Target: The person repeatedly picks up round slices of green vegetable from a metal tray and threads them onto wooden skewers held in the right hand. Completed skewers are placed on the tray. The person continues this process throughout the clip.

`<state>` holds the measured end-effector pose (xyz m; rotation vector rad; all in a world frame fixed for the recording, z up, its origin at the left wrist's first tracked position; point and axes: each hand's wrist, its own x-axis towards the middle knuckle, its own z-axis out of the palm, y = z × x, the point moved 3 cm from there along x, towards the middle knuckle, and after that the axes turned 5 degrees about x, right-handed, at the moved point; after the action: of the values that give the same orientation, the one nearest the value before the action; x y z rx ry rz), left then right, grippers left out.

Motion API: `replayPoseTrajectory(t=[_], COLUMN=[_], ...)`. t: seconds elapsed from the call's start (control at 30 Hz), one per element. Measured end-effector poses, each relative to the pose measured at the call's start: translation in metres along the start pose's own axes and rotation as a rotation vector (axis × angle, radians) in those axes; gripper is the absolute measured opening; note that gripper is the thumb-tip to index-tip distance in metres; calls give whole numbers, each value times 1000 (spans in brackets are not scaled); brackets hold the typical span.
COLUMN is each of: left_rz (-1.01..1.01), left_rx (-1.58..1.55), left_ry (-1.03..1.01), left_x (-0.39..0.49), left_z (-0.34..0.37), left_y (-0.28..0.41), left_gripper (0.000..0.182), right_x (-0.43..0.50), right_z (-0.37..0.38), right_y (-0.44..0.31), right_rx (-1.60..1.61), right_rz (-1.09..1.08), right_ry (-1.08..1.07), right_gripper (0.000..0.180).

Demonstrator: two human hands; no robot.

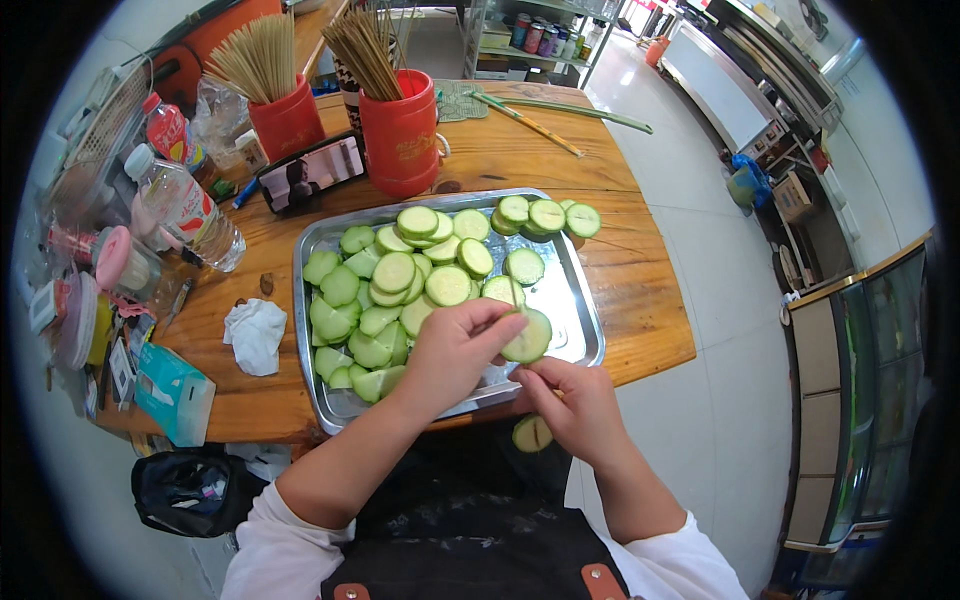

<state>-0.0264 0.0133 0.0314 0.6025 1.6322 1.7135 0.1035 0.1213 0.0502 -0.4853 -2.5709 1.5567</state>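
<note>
My left hand (pixel 454 352) pinches a round zucchini slice (pixel 529 337) at the near right of a metal tray (pixel 561 266). A thin wooden skewer (pixel 514 289) rises past the top of that slice. My right hand (pixel 576 405) is closed around the lower part, just below the slice, its fingers hiding the stick. Beneath this hand a second zucchini slice (pixel 532 433) shows, with a dark line across its middle. Pale round slices (pixel 448 286) fill the tray's middle, and lobed green slices (pixel 339 286) lie along its left side. Several slices (pixel 547 215) overhang the far right corner.
Two red plastic canisters (pixel 400 142) hold bundles of skewers (pixel 259 56) behind the tray. A phone (pixel 311 174) leans there. Left are a water bottle (pixel 191 206), a crumpled tissue (pixel 256 336) and a teal tissue pack (pixel 174 394). A black bag (pixel 196 491) hangs below the wooden table (pixel 645 300).
</note>
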Motion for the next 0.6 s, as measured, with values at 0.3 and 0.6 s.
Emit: replayPoseTrajectory(t=[0.3,0.6], left_rz=[20,-87], left_rx=[231,90], left_ry=[-66,-248], left_x=[-14,-33], left_z=[13,26], left_y=[-4,-8], left_gripper=[22,20], right_x=[63,68], right_z=[-14,-40], right_y=[-4,-5], right_rx=[614,484], right_rz=[-41,83], right_ry=[70,308], right_gripper=[22,17])
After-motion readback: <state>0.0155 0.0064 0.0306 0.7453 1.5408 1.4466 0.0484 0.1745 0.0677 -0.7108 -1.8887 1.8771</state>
